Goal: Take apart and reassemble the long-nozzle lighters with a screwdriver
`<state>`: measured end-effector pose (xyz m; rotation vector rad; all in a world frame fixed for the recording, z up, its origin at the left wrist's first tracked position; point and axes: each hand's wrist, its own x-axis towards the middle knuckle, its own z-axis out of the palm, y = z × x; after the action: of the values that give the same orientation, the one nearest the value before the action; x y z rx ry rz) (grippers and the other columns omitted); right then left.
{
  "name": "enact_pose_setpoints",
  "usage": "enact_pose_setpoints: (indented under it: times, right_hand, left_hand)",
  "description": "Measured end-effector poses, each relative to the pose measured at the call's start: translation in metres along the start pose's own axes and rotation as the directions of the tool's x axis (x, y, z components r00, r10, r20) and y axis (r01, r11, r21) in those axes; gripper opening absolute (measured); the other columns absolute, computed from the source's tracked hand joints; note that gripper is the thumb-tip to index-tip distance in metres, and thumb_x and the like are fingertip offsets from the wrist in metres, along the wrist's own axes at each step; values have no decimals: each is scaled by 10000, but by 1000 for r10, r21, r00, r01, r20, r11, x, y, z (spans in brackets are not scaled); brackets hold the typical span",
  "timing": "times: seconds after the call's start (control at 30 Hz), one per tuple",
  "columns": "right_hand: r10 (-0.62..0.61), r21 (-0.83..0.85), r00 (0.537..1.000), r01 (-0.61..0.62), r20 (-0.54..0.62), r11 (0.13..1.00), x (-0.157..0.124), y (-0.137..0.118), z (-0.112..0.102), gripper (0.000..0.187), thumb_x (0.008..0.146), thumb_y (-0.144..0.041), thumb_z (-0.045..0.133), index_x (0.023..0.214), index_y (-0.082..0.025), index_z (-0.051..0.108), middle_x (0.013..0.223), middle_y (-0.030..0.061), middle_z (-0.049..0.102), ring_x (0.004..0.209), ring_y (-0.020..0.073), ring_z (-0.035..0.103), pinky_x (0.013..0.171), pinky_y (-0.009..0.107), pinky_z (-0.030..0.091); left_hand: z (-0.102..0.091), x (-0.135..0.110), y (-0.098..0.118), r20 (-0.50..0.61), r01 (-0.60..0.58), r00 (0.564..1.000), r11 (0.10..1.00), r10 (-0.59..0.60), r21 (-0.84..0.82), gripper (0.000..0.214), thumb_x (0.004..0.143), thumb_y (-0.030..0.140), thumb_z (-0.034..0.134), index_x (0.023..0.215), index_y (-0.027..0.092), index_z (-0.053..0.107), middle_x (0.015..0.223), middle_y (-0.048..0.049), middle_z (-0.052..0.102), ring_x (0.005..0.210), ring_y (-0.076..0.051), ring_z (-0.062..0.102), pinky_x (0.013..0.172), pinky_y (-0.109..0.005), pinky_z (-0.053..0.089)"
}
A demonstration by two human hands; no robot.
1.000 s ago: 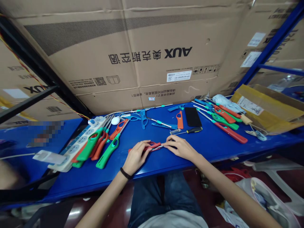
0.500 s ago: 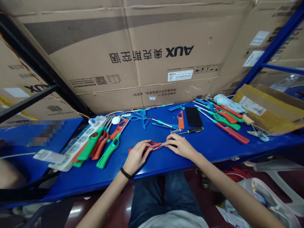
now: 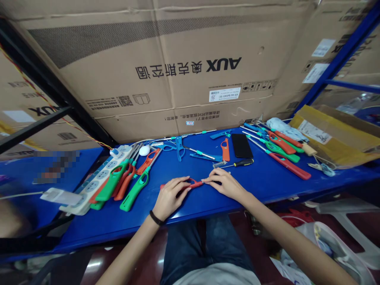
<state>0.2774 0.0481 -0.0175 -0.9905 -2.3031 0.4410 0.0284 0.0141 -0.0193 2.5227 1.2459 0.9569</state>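
Observation:
A red long-nosed lighter [image 3: 193,184] lies on the blue bench [image 3: 261,178] right in front of me. My left hand [image 3: 170,196] rests over its handle end with the fingers curled down on it. My right hand [image 3: 224,184] meets it from the right, fingertips pinched on the lighter's front end. What lies under the right palm is hidden. A black-handled screwdriver [image 3: 237,163] lies just beyond my right hand.
Green and red lighters [image 3: 124,184] lie beside a white power strip [image 3: 97,178] on the left. More lighters [image 3: 282,152], a black phone [image 3: 241,145] and blue parts [image 3: 178,147] lie at the back. Large cardboard boxes [image 3: 178,67] wall the bench behind.
My left hand's fingers have flattened a little over the lighter's handle. The lighter and my right hand stay almost where they were.

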Motion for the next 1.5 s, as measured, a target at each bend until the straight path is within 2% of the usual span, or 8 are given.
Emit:
enact_pose_setpoints:
  times: [0.17,0.5,0.67,0.8,1.0,1.2,1.33,1.5]
  right_hand:
    - [41,40,999,-42,6,998,3,-1,-1,179,899,-300,571,980,-225,712,841,47,656,821,179,608,798,331,494]
    - [55,-11,998,-55,31,998,4,0,-3,157,871,-285,612,966,-229,725,819,37,639,790,177,582,751,317,475]
    - [39,0,999,-39,26,999,3,1,-1,169,880,-304,598,970,-241,727,819,32,633,792,170,582,760,313,468]
    - [40,-7,999,-39,34,999,3,0,-2,173,878,-306,599,978,-248,727,821,34,629,788,169,582,732,298,472]
    - [27,-36,999,-26,44,999,4,-1,-4,201,896,-342,567,978,-252,727,828,42,638,792,175,599,742,318,485]
    - [-7,-84,1000,8,12,996,-1,-8,3,228,937,-301,503,1087,-261,669,971,53,674,928,190,619,852,357,488]
    - [-139,-41,989,140,45,989,-2,-13,13,275,928,-264,524,1187,-280,614,1153,44,660,1056,181,598,935,353,458]
    - [-92,-87,995,95,46,992,4,-19,19,240,915,-250,545,1134,-258,643,1071,50,691,1000,183,616,877,349,482]
  left_hand:
    - [-1,2,2,-22,25,999,1000,-25,-3,183,904,297,536,994,241,686,1149,-58,671,1016,-209,642,871,-369,544]
    - [2,6,8,-12,192,981,981,-192,-30,184,867,314,591,980,255,724,1100,-33,704,1001,-215,668,884,-377,555]
    - [-9,3,4,114,69,991,998,-68,-7,245,897,270,543,1097,273,685,1203,-38,654,1054,-213,644,904,-372,545]
    - [-13,4,2,102,29,994,999,-33,39,254,900,270,539,1111,281,678,1206,-56,649,1035,-220,652,887,-378,553]
    - [-12,4,1,172,-62,984,988,37,144,274,898,270,537,1141,284,664,1187,-62,661,981,-220,677,843,-353,571]
    - [-9,-3,-5,195,-150,975,966,109,212,319,933,273,466,1222,275,604,1275,-69,603,1050,-212,651,850,-328,566]
    - [-9,-2,-7,196,-193,968,960,154,201,317,949,270,442,1224,247,599,1251,-74,619,1109,-202,613,904,-326,541]
    - [-11,0,-8,153,-146,979,987,134,70,291,934,285,488,1194,260,618,1225,-42,640,1114,-187,612,952,-326,518]
